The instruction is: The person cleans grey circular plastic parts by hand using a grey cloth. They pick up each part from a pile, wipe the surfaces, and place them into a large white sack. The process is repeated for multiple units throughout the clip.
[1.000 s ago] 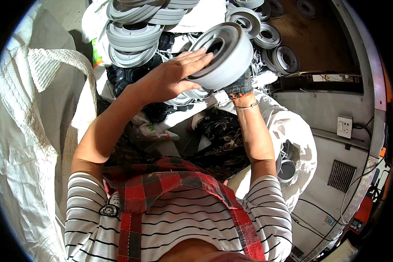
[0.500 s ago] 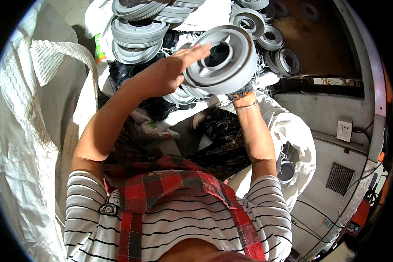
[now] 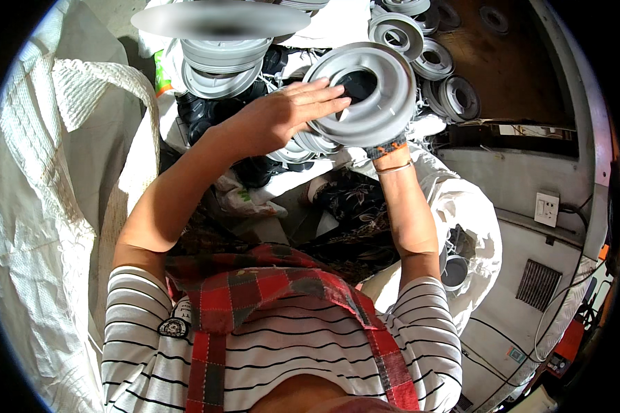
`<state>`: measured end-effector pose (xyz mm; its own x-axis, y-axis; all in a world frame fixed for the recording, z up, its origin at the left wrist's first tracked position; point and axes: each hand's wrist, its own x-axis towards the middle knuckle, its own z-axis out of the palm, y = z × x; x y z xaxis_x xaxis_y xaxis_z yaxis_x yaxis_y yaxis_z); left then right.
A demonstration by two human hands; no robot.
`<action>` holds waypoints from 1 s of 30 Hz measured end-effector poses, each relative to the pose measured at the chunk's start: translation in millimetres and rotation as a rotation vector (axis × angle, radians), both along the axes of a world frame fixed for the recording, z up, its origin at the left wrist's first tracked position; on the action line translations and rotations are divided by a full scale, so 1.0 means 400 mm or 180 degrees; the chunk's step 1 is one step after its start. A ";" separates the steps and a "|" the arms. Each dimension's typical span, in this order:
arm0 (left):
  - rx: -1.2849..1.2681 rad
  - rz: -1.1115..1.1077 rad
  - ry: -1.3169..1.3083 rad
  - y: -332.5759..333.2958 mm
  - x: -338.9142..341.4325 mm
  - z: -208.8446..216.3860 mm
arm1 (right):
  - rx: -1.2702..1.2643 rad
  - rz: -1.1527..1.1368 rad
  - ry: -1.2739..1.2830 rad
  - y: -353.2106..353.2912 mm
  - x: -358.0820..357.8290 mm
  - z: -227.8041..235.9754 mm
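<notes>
A round grey plastic ring (image 3: 401, 89) with a wide central hole is held up in front of me. My right hand (image 3: 387, 146), in a dark knitted glove with an orange edge, supports it from beneath; its fingers are hidden behind the ring. My bare left hand (image 3: 286, 113) reaches over the ring's left side. Its fingers are stretched out flat, their tips at the edge of the hole, and its thumb is not clearly seen. Beyond my left hand stands a stack of similar grey rings (image 3: 224, 58), with a blurred grey disc (image 3: 220, 20) above it.
More grey rings (image 3: 396, 36) lie at the back right beside a brown surface (image 3: 523, 76). A large white woven sack (image 3: 34, 206) fills the left side. A white bag (image 3: 479, 227) with grey parts stands by my right arm, near a pale cabinet (image 3: 510, 255) with a socket.
The held ring has shifted slightly right and shows its face at a different tilt, its side wall less visible. My left fingers reach farther across it. A blurred disc now appears above the stack.
</notes>
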<state>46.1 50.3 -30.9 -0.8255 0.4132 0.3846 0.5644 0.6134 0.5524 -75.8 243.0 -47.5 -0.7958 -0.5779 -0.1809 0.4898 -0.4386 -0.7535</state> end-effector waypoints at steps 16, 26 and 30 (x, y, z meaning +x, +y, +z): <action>0.3199 0.2983 -0.2580 0.045 0.050 -0.123 | 0.3888 0.0371 0.2967 0.032 0.015 0.040; 0.3726 0.2817 -0.3082 0.037 0.066 -0.250 | 0.4209 0.0472 0.4817 0.070 -0.052 -0.087; 0.3284 0.3054 -0.2940 0.051 0.036 -0.257 | 0.4378 0.0272 0.5425 0.095 -0.043 -0.143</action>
